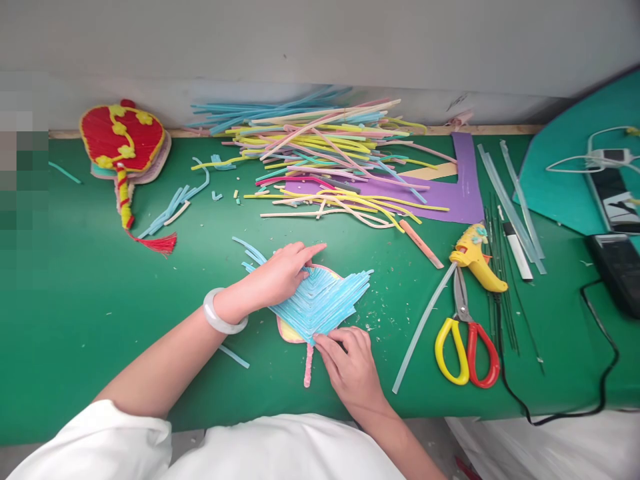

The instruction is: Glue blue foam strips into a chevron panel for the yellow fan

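Observation:
A small hand fan (289,331) with a pink rim and a pink wrapped handle (309,367) lies on the table in front of me. Blue pipe cleaners (320,300) cover most of its face in nested V shapes, their ends sticking out past both sides. My left hand (285,275), with a pale bangle at the wrist, rests on the fan's upper left, index finger stretched out. At the point of the V, just above the handle, the thumb and index finger of my right hand (350,360) pinch the blue pipe cleaners.
Loose coloured pipe cleaners (325,143) are heaped at the back over a purple sheet (467,193). To the right lie scissors (463,327), a yellow glue gun (477,260) with a corded cable, glue sticks and thin wires. A red tasselled fan (123,137) lies back left.

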Demonstrator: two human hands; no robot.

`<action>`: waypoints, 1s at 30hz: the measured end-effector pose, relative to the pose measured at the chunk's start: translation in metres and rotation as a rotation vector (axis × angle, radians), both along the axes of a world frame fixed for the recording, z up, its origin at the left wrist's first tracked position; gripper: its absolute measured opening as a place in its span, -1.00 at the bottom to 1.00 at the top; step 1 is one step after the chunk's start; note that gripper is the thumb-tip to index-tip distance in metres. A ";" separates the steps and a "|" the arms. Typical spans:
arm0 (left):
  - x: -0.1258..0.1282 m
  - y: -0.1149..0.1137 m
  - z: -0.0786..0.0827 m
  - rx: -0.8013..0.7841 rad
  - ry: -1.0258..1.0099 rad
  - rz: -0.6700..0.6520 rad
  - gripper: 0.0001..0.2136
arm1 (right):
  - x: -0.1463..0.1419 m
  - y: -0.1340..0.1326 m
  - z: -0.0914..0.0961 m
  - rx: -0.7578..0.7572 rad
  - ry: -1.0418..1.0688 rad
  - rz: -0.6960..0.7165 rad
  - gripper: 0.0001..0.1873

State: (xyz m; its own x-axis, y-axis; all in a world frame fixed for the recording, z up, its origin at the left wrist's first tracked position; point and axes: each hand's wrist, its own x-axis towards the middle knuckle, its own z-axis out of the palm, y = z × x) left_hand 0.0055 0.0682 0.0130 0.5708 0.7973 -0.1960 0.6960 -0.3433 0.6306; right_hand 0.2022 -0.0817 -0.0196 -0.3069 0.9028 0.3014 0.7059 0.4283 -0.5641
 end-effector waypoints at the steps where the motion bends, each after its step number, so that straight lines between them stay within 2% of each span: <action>1: 0.001 -0.001 0.001 0.037 0.014 -0.010 -0.47 | 0.000 0.000 0.000 0.000 0.002 0.001 -0.79; 5: 0.005 -0.009 0.005 0.286 0.074 -0.039 -0.67 | 0.000 0.000 0.000 -0.014 0.006 0.006 -0.77; 10: 0.002 -0.033 0.004 0.485 0.012 -0.132 -0.68 | 0.000 0.000 0.001 -0.016 0.027 0.004 -0.79; 14: -0.003 -0.051 0.004 0.486 0.089 -0.257 -0.64 | -0.001 0.000 0.002 -0.025 0.029 0.000 -0.81; 17: -0.005 -0.057 0.002 0.485 0.170 -0.303 -0.52 | 0.000 0.000 0.002 -0.022 0.019 -0.007 -0.83; 24: -0.003 -0.063 -0.006 0.512 0.277 -0.301 -0.29 | -0.001 -0.001 0.001 -0.018 0.021 -0.015 -0.82; 30: -0.004 -0.065 -0.010 0.498 0.252 -0.287 -0.25 | -0.001 0.001 0.006 -0.032 0.022 -0.022 -0.85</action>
